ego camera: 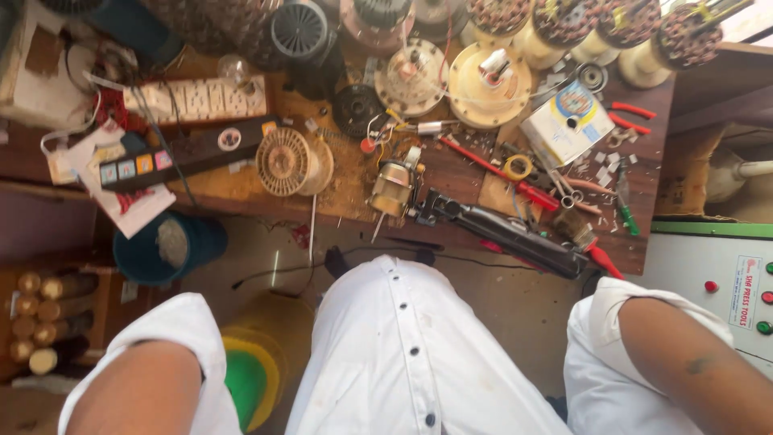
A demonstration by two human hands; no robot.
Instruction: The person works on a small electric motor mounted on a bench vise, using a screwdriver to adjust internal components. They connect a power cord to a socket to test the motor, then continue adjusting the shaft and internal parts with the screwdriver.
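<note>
Only my upper arms show: the left arm (133,387) and the right arm (692,362), both in short white sleeves, at the bottom corners. Both hands are out of the picture. Ahead lies a cluttered wooden workbench (451,169). On it sit a small brass-coloured motor (393,187), a cream wire spool (283,161), a black elongated tool (507,229) and a red screwdriver (499,173). Nothing is held in view.
White socket board (201,101) and black switch strip (177,157) lie at left. Cream motor housings (489,84), a small white box (564,125), red pliers (632,113). Blue bucket (165,246) and green-yellow container (250,379) stand on the floor. Control panel (717,282) at right.
</note>
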